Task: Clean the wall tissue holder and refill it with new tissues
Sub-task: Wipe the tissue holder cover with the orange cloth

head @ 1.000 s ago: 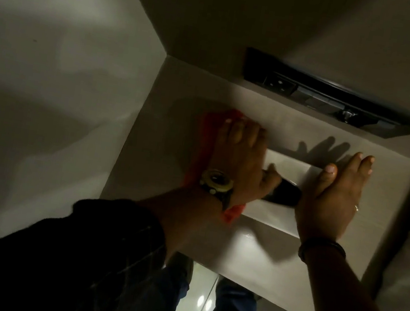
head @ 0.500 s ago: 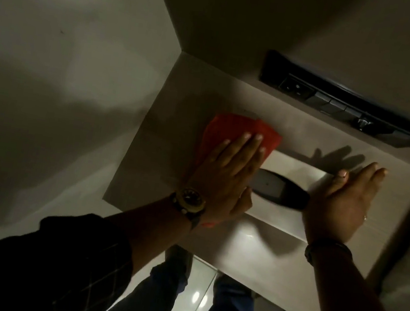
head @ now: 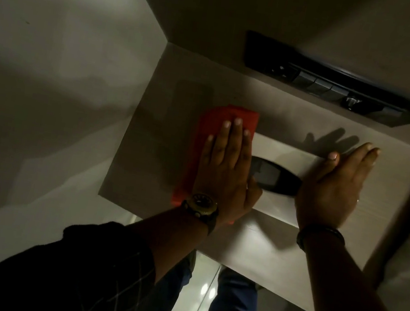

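The tissue holder is a pale rectangular lid (head: 286, 152) set in a beige wood-look surface (head: 164, 132), with a dark oval slot (head: 272, 178) in its middle. No tissue shows in the slot. My left hand (head: 226, 169), with a watch on its wrist, lies flat on a red cloth (head: 203, 131) and presses it onto the surface at the lid's left edge. Its thumb reaches the slot. My right hand (head: 333, 186) rests flat on the right end of the lid, fingers spread, with nothing in it.
A dark switch panel (head: 330, 86) with buttons and a knob sits on the wall just beyond the surface. A plain wall (head: 49, 77) closes the left side. Below the surface's near edge are my jeans (head: 233, 310) and a glossy floor (head: 197, 291).
My left hand has rubbed the red cloth beside the lid's left edge, turning from angled to straight. My right hand has stayed pressed on the lid.
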Action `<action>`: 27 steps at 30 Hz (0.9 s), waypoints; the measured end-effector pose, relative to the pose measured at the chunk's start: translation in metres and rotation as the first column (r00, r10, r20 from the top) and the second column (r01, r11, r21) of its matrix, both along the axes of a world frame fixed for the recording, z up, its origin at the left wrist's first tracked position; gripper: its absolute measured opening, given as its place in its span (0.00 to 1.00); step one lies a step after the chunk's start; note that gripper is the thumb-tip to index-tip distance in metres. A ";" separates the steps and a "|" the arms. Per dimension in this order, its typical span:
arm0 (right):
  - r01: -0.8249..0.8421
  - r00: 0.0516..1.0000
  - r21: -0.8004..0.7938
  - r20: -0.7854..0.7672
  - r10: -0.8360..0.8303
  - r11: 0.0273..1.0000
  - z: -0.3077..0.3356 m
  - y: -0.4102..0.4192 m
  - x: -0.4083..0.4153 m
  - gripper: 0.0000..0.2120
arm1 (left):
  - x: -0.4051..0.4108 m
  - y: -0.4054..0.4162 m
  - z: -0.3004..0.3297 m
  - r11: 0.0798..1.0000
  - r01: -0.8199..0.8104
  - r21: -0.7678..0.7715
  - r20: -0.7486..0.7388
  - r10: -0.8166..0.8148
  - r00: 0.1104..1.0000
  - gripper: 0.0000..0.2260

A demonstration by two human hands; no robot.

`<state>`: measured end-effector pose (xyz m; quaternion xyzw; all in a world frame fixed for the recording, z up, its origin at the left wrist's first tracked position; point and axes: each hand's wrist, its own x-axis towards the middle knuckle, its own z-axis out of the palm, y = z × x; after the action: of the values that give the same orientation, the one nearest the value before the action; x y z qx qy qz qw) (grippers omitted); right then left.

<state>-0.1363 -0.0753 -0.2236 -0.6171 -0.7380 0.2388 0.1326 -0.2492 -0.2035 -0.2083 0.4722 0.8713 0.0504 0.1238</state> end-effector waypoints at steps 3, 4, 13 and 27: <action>0.000 1.000 -0.009 0.010 0.000 1.000 0.001 0.000 0.000 0.29 | 0.011 0.013 0.007 1.000 0.009 -0.024 0.032 -0.008 0.999 0.34; -0.002 1.000 -0.006 0.016 0.002 1.000 0.001 -0.001 0.000 0.30 | 0.014 0.016 0.008 1.000 0.017 -0.025 0.042 -0.016 0.999 0.33; -0.042 0.997 0.030 0.060 0.040 0.999 -0.002 -0.001 0.002 0.30 | -0.012 0.008 0.002 0.943 0.321 0.087 0.004 -0.322 0.947 0.30; -0.018 1.000 0.042 0.002 0.018 0.999 0.002 -0.004 0.001 0.29 | -0.017 0.011 0.003 0.885 -0.456 0.096 0.083 0.450 0.889 0.31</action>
<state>-0.1352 -0.0792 -0.2214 -0.6078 -0.7484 0.2237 0.1428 -0.2664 -0.1925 -0.2058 0.2603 0.9492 0.1409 0.1073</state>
